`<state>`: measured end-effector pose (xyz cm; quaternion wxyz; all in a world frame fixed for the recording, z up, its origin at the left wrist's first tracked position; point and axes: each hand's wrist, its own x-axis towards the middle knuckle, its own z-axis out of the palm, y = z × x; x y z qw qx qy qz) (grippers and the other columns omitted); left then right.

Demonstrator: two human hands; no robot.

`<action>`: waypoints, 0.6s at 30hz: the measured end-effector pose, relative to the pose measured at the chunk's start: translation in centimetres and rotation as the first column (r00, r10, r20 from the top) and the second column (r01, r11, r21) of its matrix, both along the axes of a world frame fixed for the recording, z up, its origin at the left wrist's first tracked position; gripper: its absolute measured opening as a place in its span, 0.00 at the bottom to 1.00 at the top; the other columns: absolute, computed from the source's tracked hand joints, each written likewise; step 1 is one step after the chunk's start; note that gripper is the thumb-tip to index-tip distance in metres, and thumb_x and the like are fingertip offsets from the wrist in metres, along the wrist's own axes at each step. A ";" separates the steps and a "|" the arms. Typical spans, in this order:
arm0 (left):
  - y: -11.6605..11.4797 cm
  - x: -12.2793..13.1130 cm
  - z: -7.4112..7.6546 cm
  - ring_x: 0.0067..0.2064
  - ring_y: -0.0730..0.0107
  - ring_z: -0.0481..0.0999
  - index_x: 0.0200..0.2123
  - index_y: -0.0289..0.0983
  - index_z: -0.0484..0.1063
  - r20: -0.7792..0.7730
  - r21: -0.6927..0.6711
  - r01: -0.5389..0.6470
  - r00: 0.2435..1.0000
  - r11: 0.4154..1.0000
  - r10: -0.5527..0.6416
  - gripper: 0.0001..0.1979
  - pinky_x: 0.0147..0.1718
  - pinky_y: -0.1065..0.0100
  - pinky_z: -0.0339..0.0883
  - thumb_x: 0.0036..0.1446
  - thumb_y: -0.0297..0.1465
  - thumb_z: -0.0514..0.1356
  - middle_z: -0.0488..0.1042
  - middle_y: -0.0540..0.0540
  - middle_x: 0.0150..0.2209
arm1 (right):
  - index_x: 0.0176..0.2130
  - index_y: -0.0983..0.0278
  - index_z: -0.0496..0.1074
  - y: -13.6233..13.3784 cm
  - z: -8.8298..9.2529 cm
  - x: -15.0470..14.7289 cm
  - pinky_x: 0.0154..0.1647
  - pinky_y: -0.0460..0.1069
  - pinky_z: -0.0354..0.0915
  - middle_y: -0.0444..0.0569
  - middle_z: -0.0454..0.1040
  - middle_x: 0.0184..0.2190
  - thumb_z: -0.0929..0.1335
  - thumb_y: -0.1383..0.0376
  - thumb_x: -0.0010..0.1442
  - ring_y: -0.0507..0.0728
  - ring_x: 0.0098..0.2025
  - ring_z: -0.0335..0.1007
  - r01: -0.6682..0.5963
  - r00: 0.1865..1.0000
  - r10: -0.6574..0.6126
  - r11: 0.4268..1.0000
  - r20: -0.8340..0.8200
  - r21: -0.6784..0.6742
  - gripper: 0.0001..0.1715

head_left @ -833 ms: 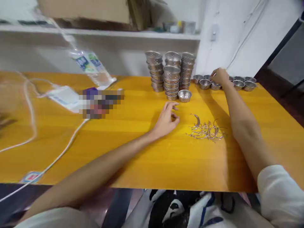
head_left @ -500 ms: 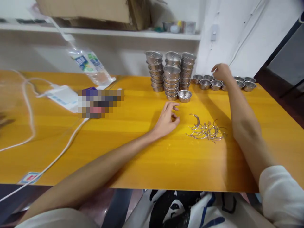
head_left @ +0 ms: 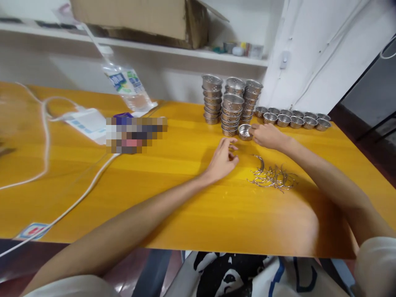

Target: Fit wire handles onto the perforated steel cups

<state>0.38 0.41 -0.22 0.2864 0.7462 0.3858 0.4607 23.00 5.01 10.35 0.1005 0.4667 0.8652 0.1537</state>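
Loose metal cup (head_left: 244, 133) on worktop (head_left: 222, 222), just beside stacked cups (head_left: 232, 112); round, no long axis. Right hand (head_left: 267, 136) nearer, at cup's right rim; pinching or not, cannot tell. Left hand (head_left: 222, 160) nearer the body, loosely curled, fingers apart.

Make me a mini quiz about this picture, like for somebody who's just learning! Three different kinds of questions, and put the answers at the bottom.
1. Pick one: which hand has its fingertips at the rim of the single cup beside the tall towers?
A) left
B) right
C) neither

2. True or false: the bent wires lie in a loose heap on the yellow table.

3. Fill in the blank: the tall towers are made of stacked metal ____ with little holes.

Key:
1. B, the right hand.
2. True.
3. Cups.
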 end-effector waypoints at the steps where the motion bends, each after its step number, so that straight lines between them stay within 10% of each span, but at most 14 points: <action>1: 0.0 0.0 -0.1 0.57 0.57 0.83 0.63 0.40 0.67 0.010 0.011 -0.003 1.000 1.000 0.003 0.30 0.46 0.61 0.83 0.58 0.19 0.63 0.71 0.35 0.63 | 0.59 0.70 0.78 -0.4 -0.1 0.1 0.43 0.54 0.64 0.65 0.82 0.57 0.62 0.70 0.77 0.65 0.49 0.81 -0.018 1.000 0.018 1.000 -0.009 -0.008 0.20; 5: -0.1 -0.2 0.0 0.65 0.48 0.79 0.72 0.45 0.62 0.009 0.085 0.009 1.000 0.996 -0.010 0.41 0.61 0.48 0.80 0.59 0.26 0.71 0.71 0.34 0.69 | 0.56 0.67 0.78 -3.2 0.5 -0.5 0.43 0.54 0.64 0.60 0.82 0.57 0.63 0.71 0.77 0.61 0.48 0.80 -0.122 0.990 0.114 0.988 -0.083 -0.093 0.16; 8: -0.1 -0.4 0.4 0.64 0.48 0.80 0.63 0.43 0.74 -0.067 0.095 -0.048 0.996 0.994 0.054 0.29 0.66 0.46 0.75 0.61 0.33 0.75 0.76 0.38 0.64 | 0.54 0.65 0.78 -5.0 1.2 -1.4 0.51 0.51 0.67 0.55 0.82 0.58 0.66 0.70 0.77 0.57 0.52 0.79 -0.228 0.955 0.186 0.959 -0.233 -0.170 0.12; 14: 0.1 -0.7 1.0 0.42 0.63 0.81 0.44 0.40 0.78 -0.135 -0.027 -0.125 0.984 0.992 0.121 0.14 0.46 0.61 0.79 0.58 0.31 0.76 0.78 0.46 0.47 | 0.55 0.70 0.80 -5.9 0.8 -1.7 0.46 0.53 0.69 0.64 0.83 0.53 0.68 0.70 0.72 0.64 0.50 0.81 0.153 0.964 -0.184 0.974 -0.193 -0.165 0.15; 18: -0.1 -0.6 1.0 0.44 0.63 0.80 0.47 0.40 0.78 -0.139 -0.020 -0.133 0.982 0.991 0.129 0.18 0.48 0.60 0.77 0.56 0.31 0.77 0.77 0.46 0.47 | 0.51 0.67 0.83 -5.4 -1.1 -1.4 0.42 0.51 0.68 0.61 0.85 0.46 0.72 0.72 0.67 0.62 0.45 0.81 0.125 0.966 -0.174 0.962 -0.191 -0.244 0.14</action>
